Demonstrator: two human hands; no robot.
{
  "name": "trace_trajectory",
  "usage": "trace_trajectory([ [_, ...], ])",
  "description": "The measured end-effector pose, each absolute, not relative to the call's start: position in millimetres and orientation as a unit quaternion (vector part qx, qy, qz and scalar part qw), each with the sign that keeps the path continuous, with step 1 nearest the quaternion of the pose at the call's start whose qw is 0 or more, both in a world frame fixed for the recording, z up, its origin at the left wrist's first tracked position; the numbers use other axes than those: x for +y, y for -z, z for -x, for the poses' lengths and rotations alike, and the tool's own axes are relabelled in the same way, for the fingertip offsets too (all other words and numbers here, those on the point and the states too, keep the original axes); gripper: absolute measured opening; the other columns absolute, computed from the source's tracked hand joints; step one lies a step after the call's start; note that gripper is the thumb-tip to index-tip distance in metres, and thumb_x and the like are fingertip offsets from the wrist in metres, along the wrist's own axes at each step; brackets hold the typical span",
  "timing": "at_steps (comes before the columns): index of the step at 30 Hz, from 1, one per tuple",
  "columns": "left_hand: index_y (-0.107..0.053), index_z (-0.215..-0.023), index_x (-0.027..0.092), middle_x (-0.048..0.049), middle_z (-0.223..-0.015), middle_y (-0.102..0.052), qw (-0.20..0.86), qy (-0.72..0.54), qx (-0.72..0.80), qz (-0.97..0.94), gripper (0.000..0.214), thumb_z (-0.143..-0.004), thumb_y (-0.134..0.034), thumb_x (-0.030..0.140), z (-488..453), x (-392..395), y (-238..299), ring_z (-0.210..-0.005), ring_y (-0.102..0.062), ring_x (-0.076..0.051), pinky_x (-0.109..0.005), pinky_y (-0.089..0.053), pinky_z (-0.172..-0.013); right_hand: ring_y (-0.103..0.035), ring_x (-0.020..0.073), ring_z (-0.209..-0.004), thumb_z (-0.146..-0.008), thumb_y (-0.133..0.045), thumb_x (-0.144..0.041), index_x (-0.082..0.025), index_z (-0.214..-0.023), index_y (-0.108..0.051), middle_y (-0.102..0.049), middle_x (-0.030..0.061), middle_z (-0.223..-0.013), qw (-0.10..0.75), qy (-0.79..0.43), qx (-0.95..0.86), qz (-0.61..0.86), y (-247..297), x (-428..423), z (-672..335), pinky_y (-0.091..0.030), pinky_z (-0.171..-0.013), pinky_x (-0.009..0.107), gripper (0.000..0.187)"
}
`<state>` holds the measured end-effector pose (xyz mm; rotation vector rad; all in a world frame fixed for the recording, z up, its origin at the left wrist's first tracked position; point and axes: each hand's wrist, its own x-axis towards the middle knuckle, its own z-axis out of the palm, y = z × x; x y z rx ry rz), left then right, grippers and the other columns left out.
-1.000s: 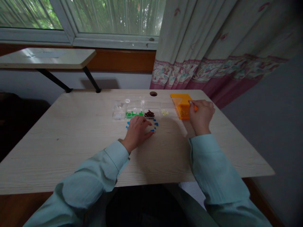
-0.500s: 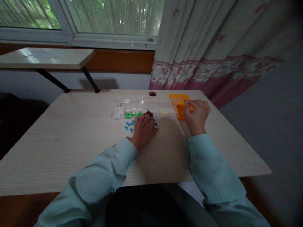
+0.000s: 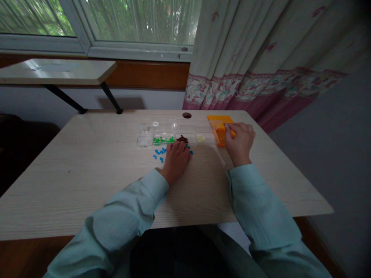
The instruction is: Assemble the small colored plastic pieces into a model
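Note:
My left hand (image 3: 177, 158) rests on the desk with its fingers bent and drawn together over small blue plastic pieces (image 3: 159, 151); whatever lies under the fingertips is hidden. Just beyond it stands a clear compartment box (image 3: 145, 135). Green pieces (image 3: 164, 140), dark brown pieces (image 3: 182, 138) and pale yellow pieces (image 3: 200, 138) lie in separate compartments. At the right end of the box, my right hand (image 3: 240, 143) is closed in a pinch above an orange tray (image 3: 213, 118). What its fingertips hold cannot be made out.
The pale wooden desk (image 3: 87, 185) has a round cable hole (image 3: 187, 115) near its back edge. A raised shelf (image 3: 84, 73) on black legs stands at the back left. A curtain (image 3: 232, 65) hangs beside the window behind the desk.
My left thumb has drawn in towards the fingers over the blue pieces. My right hand has shifted slightly left above the orange tray.

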<state>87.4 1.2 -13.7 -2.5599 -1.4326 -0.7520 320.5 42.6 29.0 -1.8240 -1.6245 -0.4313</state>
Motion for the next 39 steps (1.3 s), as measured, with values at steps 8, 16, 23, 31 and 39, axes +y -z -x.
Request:
trace_trajectory([
  [8,-0.063,-0.087,0.018,-0.0088,-0.099,-0.057,-0.04,0.317,-0.448,0.835,0.017,-0.091,-0.055,0.033,-82.0,9.0,14.0,-0.102,-0.048,-0.026,-0.042,-0.038,-0.091,-0.051,0.028,-0.101,-0.093,-0.037,-0.035,-0.02,-0.105,-0.071,-0.066,0.0112,-0.1,0.345,0.161,-0.627,0.679,-32.4,39.8,-312.9,-0.034,-0.088,0.043,0.039],
  [16,-0.06,-0.081,0.02,-0.0057,-0.089,-0.058,-0.183,0.477,-0.418,0.751,0.029,-0.094,-0.049,0.043,-59.4,15.9,-0.1,-0.091,-0.052,-0.02,-0.037,-0.041,-0.086,-0.055,0.0235,-0.096,-0.095,-0.039,-0.037,-0.025,-0.103,-0.071,-0.068,0.0067,-0.095,0.356,0.143,-0.704,0.598,-28.4,27.9,-277.7,-0.036,-0.089,0.04,0.035],
  [23,-0.055,-0.071,0.019,-0.0042,-0.083,-0.057,-0.307,0.54,-0.41,0.668,0.049,-0.093,-0.039,0.06,-52.9,21.2,-1.0,-0.082,-0.053,-0.016,-0.032,-0.045,-0.081,-0.059,0.021,-0.088,-0.093,-0.049,-0.03,-0.028,-0.103,-0.072,-0.069,0.0036,-0.087,0.396,0.109,-0.781,0.471,-19.6,14.3,-242.7,-0.039,-0.088,0.041,0.024],
  [31,-0.052,-0.07,0.019,-0.0028,-0.079,-0.054,-0.339,0.555,-0.408,0.641,0.048,-0.093,-0.039,0.059,-50.3,23.7,1.4,-0.08,-0.052,-0.015,-0.03,-0.044,-0.078,-0.058,0.0209,-0.091,-0.091,-0.057,-0.028,-0.031,-0.113,-0.069,-0.07,0.0031,-0.09,0.412,0.088,-0.812,0.404,-13.7,1.6,-219.0,-0.04,-0.088,0.039,0.025],
  [39,-0.055,-0.07,0.019,-0.0027,-0.077,-0.053,-0.327,0.556,-0.394,0.655,0.046,-0.094,-0.041,0.056,-50.9,22.8,0.5,-0.08,-0.052,-0.016,-0.03,-0.044,-0.078,-0.057,0.021,-0.091,-0.091,-0.057,-0.028,-0.03,-0.118,-0.067,-0.068,0.0038,-0.091,0.404,0.091,-0.82,0.395,-9.9,1.3,-217.0,-0.04,-0.086,0.038,0.029],
])
